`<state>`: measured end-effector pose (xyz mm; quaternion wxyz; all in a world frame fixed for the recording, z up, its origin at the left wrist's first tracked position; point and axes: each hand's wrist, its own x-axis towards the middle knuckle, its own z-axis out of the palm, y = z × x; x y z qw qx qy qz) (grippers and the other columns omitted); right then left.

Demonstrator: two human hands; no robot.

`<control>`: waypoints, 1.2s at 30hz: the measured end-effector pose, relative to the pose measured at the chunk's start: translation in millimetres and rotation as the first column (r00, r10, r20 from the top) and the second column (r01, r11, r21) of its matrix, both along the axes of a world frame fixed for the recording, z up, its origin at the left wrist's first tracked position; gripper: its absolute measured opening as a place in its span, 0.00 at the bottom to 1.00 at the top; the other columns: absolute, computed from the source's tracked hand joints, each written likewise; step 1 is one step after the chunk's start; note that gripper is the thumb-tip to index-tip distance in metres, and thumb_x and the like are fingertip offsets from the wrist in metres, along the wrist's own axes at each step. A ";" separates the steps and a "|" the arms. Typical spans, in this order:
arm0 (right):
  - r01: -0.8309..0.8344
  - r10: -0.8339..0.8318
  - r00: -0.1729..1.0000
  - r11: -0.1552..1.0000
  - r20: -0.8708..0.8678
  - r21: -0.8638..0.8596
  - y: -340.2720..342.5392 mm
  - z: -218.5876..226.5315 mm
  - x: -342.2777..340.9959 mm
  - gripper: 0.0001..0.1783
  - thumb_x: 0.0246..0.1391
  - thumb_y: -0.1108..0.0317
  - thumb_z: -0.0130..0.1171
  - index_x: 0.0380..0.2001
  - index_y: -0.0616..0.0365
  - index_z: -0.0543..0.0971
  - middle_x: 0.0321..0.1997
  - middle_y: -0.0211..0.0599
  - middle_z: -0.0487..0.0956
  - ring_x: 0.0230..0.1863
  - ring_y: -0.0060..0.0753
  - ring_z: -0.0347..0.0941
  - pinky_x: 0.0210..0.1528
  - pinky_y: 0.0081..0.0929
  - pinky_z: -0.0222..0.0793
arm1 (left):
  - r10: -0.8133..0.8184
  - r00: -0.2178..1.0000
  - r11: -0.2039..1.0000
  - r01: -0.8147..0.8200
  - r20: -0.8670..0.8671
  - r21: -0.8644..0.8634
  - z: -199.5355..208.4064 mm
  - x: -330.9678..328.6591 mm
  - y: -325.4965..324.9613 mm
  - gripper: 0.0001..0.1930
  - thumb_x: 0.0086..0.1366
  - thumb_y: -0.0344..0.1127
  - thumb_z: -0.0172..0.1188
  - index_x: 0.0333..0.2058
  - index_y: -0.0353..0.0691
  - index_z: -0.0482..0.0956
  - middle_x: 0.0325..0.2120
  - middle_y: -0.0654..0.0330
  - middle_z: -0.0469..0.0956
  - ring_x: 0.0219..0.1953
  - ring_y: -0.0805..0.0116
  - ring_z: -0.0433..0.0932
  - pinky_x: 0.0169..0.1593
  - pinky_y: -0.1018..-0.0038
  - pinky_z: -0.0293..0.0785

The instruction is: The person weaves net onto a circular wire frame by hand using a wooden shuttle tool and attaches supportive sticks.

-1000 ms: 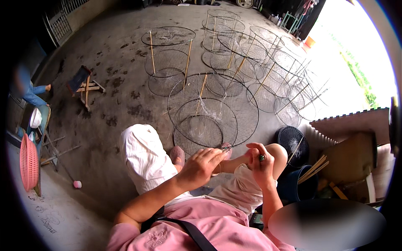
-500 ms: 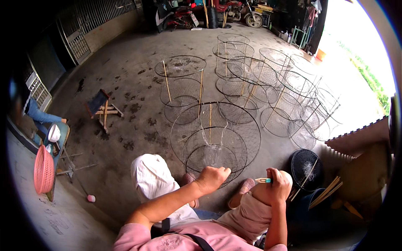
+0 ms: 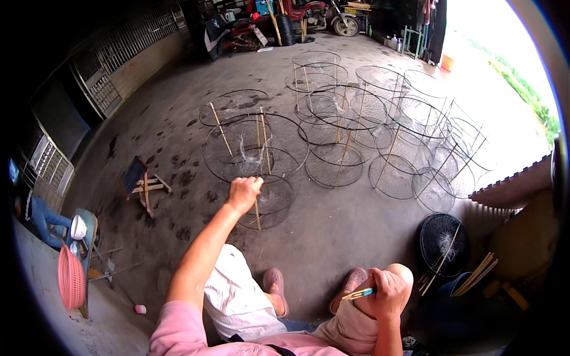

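My left hand (image 3: 244, 194), its arm stretched forward, is closed at the near side of a round net cage (image 3: 252, 155) with dark hoops, thin mesh and bamboo sticks. The cage stands a little left of centre on the concrete floor, overlapping another hooped cage behind it. Exactly which part my fingers grip is hidden. By my right knee, my right hand (image 3: 389, 292) is closed round a slim netting needle (image 3: 358, 293) wound with teal twine, its pale tip pointing left.
Several more hooped net cages (image 3: 350, 124) stand ahead and to the right. Dark hoops with netting (image 3: 440, 242) lie near bamboo sticks (image 3: 475, 274) at the right. At the left are a folding stool (image 3: 142, 185), a pink basket (image 3: 71, 276) and a seated person (image 3: 46, 221). Motorcycles (image 3: 344, 24) stand at the back.
My left hand has moved forward and left, and the cage from in front of my feet has shifted that way too. My right hand, still with the netting needle, has dropped slightly.
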<state>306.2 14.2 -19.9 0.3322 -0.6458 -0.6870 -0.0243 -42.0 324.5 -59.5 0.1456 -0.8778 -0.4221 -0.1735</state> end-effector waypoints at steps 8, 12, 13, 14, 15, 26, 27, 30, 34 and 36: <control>-0.031 0.041 0.991 0.996 -0.124 0.079 2.5 10.2 1.7 0.11 0.40 0.75 0.58 0.32 0.58 0.78 0.17 0.32 0.72 0.21 0.34 0.73 0.27 0.29 0.65 | 0.381 0.910 0.911 -0.338 -0.163 0.237 -15.1 -10.1 90.3 0.07 0.56 0.37 0.62 0.32 0.47 0.74 0.31 0.59 0.75 0.36 0.59 0.77 0.40 0.62 0.70; 0.287 0.003 0.519 0.941 -0.854 0.177 -5.9 -10.4 19.1 0.17 0.70 0.63 0.45 0.28 0.57 0.76 0.19 0.25 0.70 0.18 0.15 0.61 0.20 0.15 0.56 | 0.262 0.965 0.938 -0.249 -0.022 0.242 -2.8 0.4 62.7 0.28 0.47 0.31 0.70 0.51 0.44 0.74 0.44 0.56 0.73 0.49 0.54 0.73 0.44 0.54 0.71; 0.372 -0.043 0.291 0.925 -0.956 0.071 -7.7 -23.4 32.1 0.17 0.70 0.61 0.47 0.27 0.56 0.75 0.21 0.23 0.71 0.18 0.12 0.58 0.19 0.14 0.52 | 0.215 0.976 0.951 -0.201 -0.033 0.236 0.8 3.7 52.2 0.32 0.49 0.31 0.69 0.56 0.44 0.71 0.50 0.54 0.72 0.54 0.54 0.72 0.49 0.56 0.70; 0.446 -0.140 0.241 0.895 -0.960 -0.018 -7.3 -41.2 45.2 0.18 0.70 0.58 0.47 0.28 0.56 0.76 0.20 0.23 0.70 0.18 0.12 0.58 0.19 0.15 0.49 | 0.188 0.982 0.974 -0.183 -0.027 0.135 0.8 7.8 37.4 0.33 0.51 0.30 0.68 0.58 0.43 0.70 0.55 0.52 0.71 0.57 0.52 0.70 0.54 0.57 0.68; 0.432 -0.223 0.246 0.896 -0.943 -0.099 -9.7 -60.8 53.1 0.19 0.70 0.57 0.46 0.27 0.55 0.75 0.20 0.24 0.69 0.17 0.13 0.58 0.18 0.16 0.49 | 0.175 0.984 0.985 -0.175 -0.029 -0.001 -1.0 10.7 20.2 0.31 0.52 0.29 0.67 0.57 0.42 0.71 0.55 0.51 0.70 0.57 0.51 0.70 0.55 0.58 0.67; 0.637 -0.637 0.740 0.767 -0.216 -0.078 -46.8 -266.9 163.4 0.11 0.48 0.79 0.52 0.36 0.55 0.76 0.35 0.48 0.75 0.39 0.55 0.70 0.43 0.44 0.67 | 0.342 0.937 0.509 -0.120 0.072 -0.852 -23.2 -22.6 -70.6 0.10 0.56 0.25 0.64 0.38 0.29 0.81 0.29 0.50 0.82 0.32 0.63 0.82 0.38 0.70 0.77; 0.786 -0.781 0.618 0.609 0.091 -0.106 -47.1 -273.9 195.3 0.15 0.52 0.75 0.53 0.44 0.51 0.75 0.37 0.47 0.74 0.39 0.54 0.71 0.42 0.46 0.66 | 0.369 0.929 0.534 -0.186 0.029 -0.825 -23.3 -21.2 -67.8 0.10 0.56 0.26 0.65 0.38 0.29 0.81 0.29 0.50 0.83 0.31 0.66 0.82 0.37 0.72 0.77; 0.851 -0.801 0.426 0.196 0.421 -0.488 -45.0 -292.5 272.2 0.33 0.59 0.66 0.52 0.67 0.39 0.60 0.45 0.45 0.76 0.46 0.53 0.75 0.49 0.51 0.69 | 0.349 0.937 0.555 -0.202 0.005 -0.807 -20.1 -17.5 -63.9 0.10 0.56 0.26 0.65 0.38 0.29 0.81 0.28 0.51 0.83 0.31 0.66 0.82 0.37 0.72 0.77; 0.744 -0.933 0.325 0.150 0.156 -0.651 -40.5 -311.9 311.9 0.36 0.64 0.65 0.47 0.72 0.42 0.49 0.32 0.50 0.82 0.31 0.45 0.81 0.34 0.47 0.74 | 0.274 0.961 0.566 -0.184 -0.027 -0.803 -15.8 -9.2 -63.4 0.11 0.56 0.26 0.64 0.39 0.29 0.81 0.28 0.49 0.82 0.30 0.62 0.82 0.36 0.70 0.76; 0.547 -0.944 0.211 0.328 -0.252 -0.770 -40.0 -315.7 322.8 0.21 0.65 0.62 0.46 0.61 0.46 0.64 0.21 0.37 0.75 0.16 0.33 0.72 0.16 0.35 0.66 | 0.257 0.966 0.565 -0.161 -0.013 -0.809 -14.2 -1.3 -62.6 0.11 0.56 0.26 0.64 0.39 0.30 0.81 0.28 0.48 0.82 0.30 0.61 0.82 0.37 0.70 0.76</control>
